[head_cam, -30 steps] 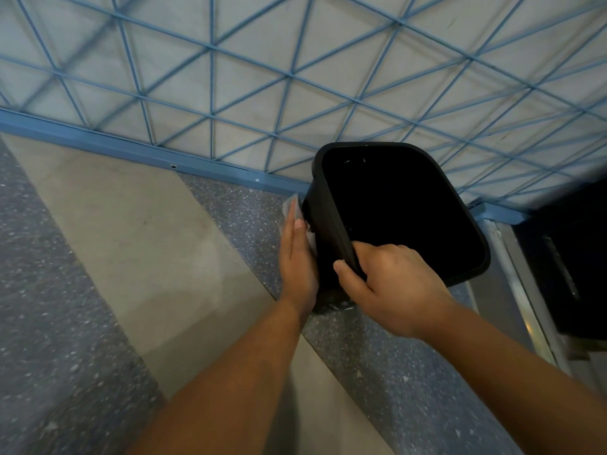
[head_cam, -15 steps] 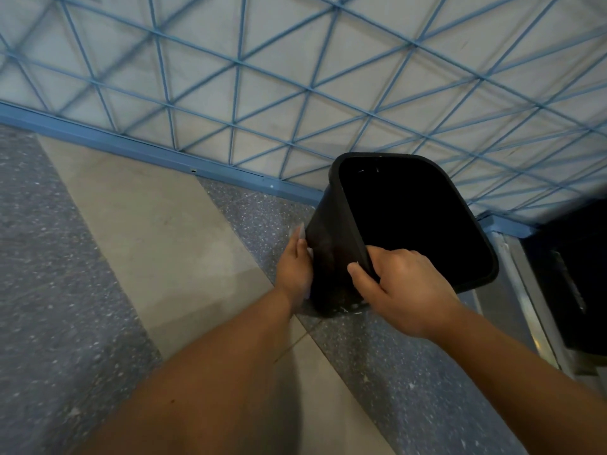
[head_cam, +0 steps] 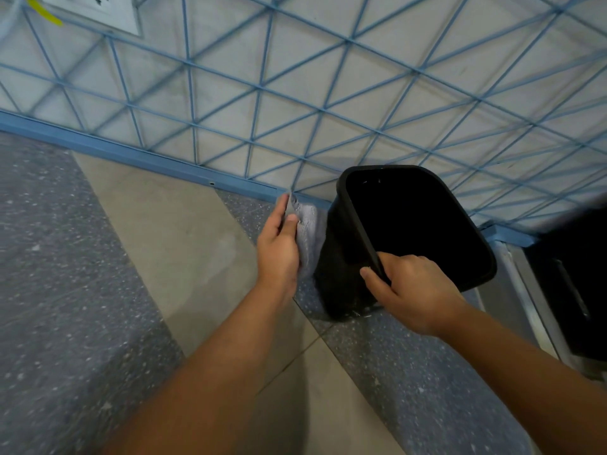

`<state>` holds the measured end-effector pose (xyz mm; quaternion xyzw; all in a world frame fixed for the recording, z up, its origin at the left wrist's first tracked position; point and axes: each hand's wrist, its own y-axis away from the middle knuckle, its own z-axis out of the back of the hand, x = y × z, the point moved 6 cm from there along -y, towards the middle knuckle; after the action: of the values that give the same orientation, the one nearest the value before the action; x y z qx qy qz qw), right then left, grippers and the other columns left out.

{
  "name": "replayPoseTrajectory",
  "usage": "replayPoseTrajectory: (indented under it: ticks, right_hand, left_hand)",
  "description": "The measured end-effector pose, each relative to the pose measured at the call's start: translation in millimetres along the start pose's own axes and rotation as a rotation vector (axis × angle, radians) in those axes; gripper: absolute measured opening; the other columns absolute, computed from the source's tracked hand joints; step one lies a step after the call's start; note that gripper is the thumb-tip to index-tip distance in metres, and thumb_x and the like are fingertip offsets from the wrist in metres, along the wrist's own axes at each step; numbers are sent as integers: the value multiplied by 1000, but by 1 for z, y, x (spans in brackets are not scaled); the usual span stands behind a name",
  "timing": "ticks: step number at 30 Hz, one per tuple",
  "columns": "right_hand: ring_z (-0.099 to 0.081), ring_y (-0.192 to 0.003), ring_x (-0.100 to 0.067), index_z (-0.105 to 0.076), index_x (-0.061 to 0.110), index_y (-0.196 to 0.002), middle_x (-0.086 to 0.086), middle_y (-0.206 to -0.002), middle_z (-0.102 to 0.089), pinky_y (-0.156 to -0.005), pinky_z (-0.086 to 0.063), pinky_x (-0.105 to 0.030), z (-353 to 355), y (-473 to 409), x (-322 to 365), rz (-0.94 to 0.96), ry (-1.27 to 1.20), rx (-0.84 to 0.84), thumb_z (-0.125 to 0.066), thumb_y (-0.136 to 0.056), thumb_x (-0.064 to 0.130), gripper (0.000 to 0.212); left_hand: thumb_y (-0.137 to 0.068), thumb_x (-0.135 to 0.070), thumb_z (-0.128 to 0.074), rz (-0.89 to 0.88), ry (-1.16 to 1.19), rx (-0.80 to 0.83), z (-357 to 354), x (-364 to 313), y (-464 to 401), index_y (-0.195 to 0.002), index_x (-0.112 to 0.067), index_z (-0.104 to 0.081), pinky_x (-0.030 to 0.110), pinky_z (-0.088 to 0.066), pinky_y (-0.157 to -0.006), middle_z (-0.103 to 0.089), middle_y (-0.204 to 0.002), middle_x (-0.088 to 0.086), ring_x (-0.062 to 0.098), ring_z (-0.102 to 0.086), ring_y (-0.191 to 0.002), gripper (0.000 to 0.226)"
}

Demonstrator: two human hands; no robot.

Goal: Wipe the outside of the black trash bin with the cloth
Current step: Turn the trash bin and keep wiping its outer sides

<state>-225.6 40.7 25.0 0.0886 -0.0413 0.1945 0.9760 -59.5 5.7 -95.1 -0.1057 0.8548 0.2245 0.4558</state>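
We see a black trash bin (head_cam: 341, 274) standing on the floor (head_cam: 82, 290), close to the blue skirting along the foot of the wall (head_cam: 328, 93), tipped so its open mouth faces us. Our right hand (head_cam: 414, 290) grips the near rim, thumb outside and fingers (head_cam: 407, 261) curled over the edge, likely to steady and tilt the bin so its side is reachable. Our left hand (head_cam: 278, 249) holds a grey cloth (head_cam: 307, 238) flat against the bin's left outer wall, fingers straight and close together, thumb lying along the fabric, apparently to spread pressure for wiping.
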Motion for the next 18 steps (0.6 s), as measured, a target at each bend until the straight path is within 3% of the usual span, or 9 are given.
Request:
replayPoseTrajectory:
  ticks: [5,8,11,13,16,18]
  right_hand:
    - [-53,-51,-9,-44,29,-71,4,-58,-52,-52,-44,-28,1,0,1,6,8,-6,-42,-97,44,30]
    - [-52,-50,-7,-40,31,-68,5,-57,-52,-50,-40,-24,0,0,1,6,4,4,-42,-97,44,31]
    - [-51,-50,-6,-39,33,-68,7,-56,-50,-48,-35,-20,0,0,1,9,6,11,-42,-97,44,31]
    - [-51,-51,-7,-39,32,-69,7,-56,-50,-49,-36,-22,0,0,2,18,6,7,-42,-97,45,30]
    - [-52,-49,-9,-46,29,-73,4,-57,-52,-49,-44,-28,-1,-1,-1,15,-16,10,-40,-96,47,30]
    - [-52,-48,-10,-49,26,-75,2,-58,-53,-49,-48,-31,-2,0,-2,15,-24,12,-38,-95,48,32]
  left_hand:
    - [-108,-1,-47,-39,72,11,-11,-10,1,-154,-18,-48,40,-33,-128,-50,-159,-3,11,-47,-146,49]
    - [-107,-1,-48,-131,-40,35,-12,-13,3,-159,-16,-38,39,-30,-129,-43,-163,-1,12,-41,-151,55]
    - [-100,-1,-62,-108,-55,40,-17,-7,7,-163,-21,-24,37,-40,-122,-49,-157,5,16,-51,-143,77]
    - [-92,2,-73,0,-18,-12,-16,-3,10,-159,-16,-28,34,-49,-112,-58,-146,6,19,-61,-131,83]
    - [-84,-9,-83,180,-96,-94,-6,5,9,-123,-10,-62,21,-53,-77,-71,-110,1,16,-67,-101,44]
    - [-84,-14,-84,264,-103,-109,2,14,7,-99,-15,-67,21,-49,-67,-70,-93,-3,13,-65,-87,22]
